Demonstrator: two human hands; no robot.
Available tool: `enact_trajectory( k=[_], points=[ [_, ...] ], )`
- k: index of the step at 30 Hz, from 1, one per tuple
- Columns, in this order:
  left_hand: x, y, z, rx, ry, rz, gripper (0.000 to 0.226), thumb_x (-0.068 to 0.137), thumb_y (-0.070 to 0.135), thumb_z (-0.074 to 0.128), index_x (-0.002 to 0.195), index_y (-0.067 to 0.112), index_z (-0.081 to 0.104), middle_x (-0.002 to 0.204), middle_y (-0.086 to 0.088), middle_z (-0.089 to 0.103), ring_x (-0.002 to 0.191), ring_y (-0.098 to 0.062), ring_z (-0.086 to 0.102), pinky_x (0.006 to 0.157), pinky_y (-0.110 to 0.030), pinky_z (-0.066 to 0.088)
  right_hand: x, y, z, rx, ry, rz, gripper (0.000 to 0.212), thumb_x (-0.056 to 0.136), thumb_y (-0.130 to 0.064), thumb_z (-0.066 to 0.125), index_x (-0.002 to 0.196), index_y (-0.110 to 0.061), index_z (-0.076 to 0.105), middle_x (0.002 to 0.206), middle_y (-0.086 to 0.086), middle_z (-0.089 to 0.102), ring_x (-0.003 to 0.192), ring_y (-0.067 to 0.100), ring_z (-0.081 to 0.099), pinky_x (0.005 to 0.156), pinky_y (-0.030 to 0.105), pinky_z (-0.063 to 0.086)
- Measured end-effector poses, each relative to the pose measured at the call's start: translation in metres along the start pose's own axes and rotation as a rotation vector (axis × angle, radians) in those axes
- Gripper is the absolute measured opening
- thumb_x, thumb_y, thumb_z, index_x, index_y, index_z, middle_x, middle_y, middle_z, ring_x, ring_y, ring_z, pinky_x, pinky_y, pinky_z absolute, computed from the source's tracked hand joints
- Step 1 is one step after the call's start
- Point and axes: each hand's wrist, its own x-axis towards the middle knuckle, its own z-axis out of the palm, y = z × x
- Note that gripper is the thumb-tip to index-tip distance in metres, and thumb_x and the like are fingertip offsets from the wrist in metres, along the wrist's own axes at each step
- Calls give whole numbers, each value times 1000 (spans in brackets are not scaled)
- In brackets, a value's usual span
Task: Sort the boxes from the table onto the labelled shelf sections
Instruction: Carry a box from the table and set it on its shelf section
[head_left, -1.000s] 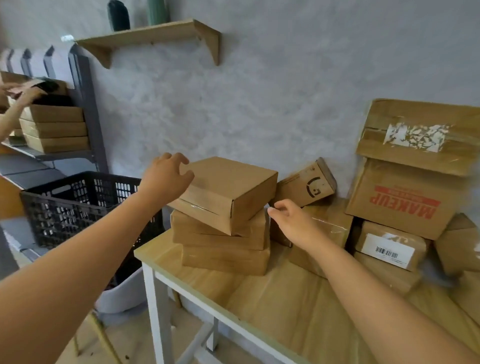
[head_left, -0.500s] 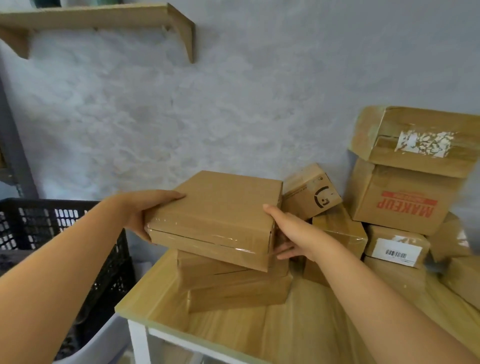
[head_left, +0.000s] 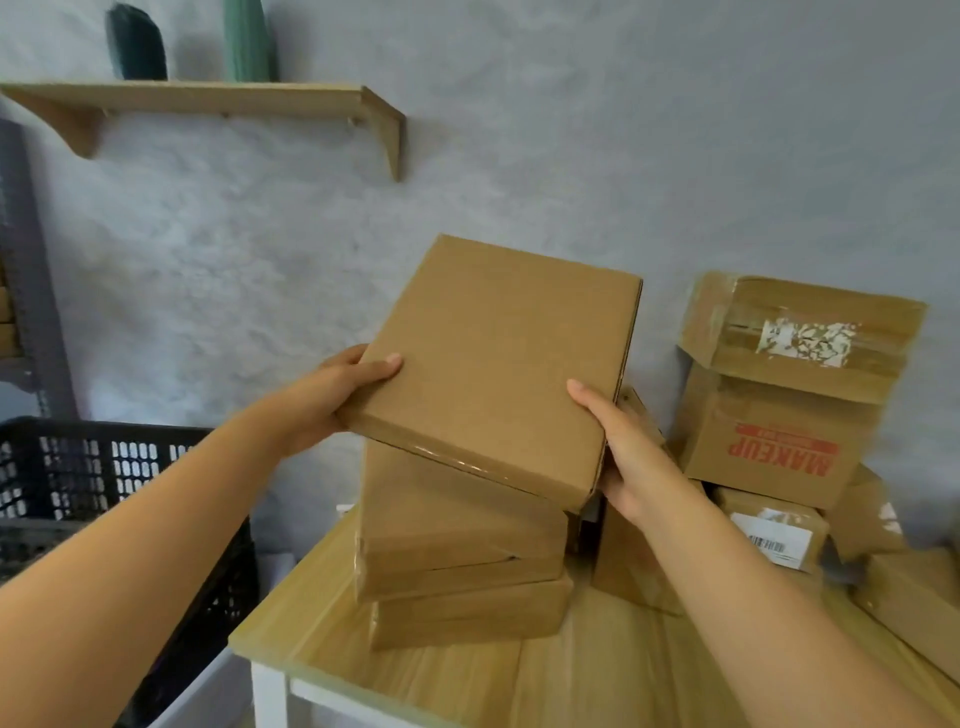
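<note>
Wood table (head_left: 597, 670); plain flat brown box (head_left: 498, 364) tilted, btwn both hands.

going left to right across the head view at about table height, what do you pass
black crate → left hand → held flat box over the two stacked boxes → right hand → MAKEUP box

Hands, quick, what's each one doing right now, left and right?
Left hand: closed on the left edge of the lifted flat box.
Right hand: closed on the same box's right edge, near its lower corner.
</note>
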Motion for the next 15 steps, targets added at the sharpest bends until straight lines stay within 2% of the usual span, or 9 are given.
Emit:
enact_trajectory(
  k=[2,4,6,8,9,11,14,15],
  points=[
    [-5,8,21,203,112,-11,64,85,39,74,141,24,46,112,3,66,94,-14,64,82,-29,53,-2,-10,2,-95,91,-155,67,76,-43,81,133,-25,51,120,-2,66,108,18,64,86,38,55],
    [-14,19,46,296,144,12,66,95,31,65,152,25,31,121,3,58,101,-15,56,85,-28,44,-5,-18,7,-254,205,-303,96,61,-58,86,141,-28,42,133,-2,58,120,21,58,97,44,52],
    [-22,33,74,224,7,19,79,93,41,65,156,31,20,136,5,48,117,-18,49,100,-37,41,-11,-22,15,-438,318,-399,115,62,-58,85,154,-26,24,148,1,40,134,23,45,108,41,42],
    [-29,48,101,55,-139,27,91,84,53,70,156,36,17,139,9,43,127,-25,48,107,-48,43,-25,-21,25,-667,435,-555,115,70,-53,83,158,-22,14,150,4,31,136,24,37,106,36,39],
    [-32,54,113,-20,-169,38,94,79,56,74,155,35,21,139,12,45,127,-28,51,105,-50,46,-32,-19,30,-785,480,-652,115,71,-53,82,157,-20,13,148,6,31,135,25,37,106,39,41],
    [-32,61,128,-156,-152,71,88,75,55,79,147,28,36,132,10,61,116,-25,63,94,-49,55,-41,-13,37,-975,490,-791,116,70,-55,81,156,-16,14,148,9,31,134,28,36,104,46,44],
    [-27,59,136,-325,-19,114,67,72,50,84,128,26,56,110,7,74,101,-16,71,85,-44,58,-50,-7,44,-1140,346,-852,115,72,-51,80,157,-12,13,155,10,27,140,29,31,110,48,40],
    [-23,55,134,-391,43,123,71,67,50,88,125,24,57,110,5,75,101,-15,71,86,-43,58,-54,-7,46,-1168,286,-879,111,75,-50,76,157,-14,12,158,7,24,144,28,27,114,47,35]
  ],
)
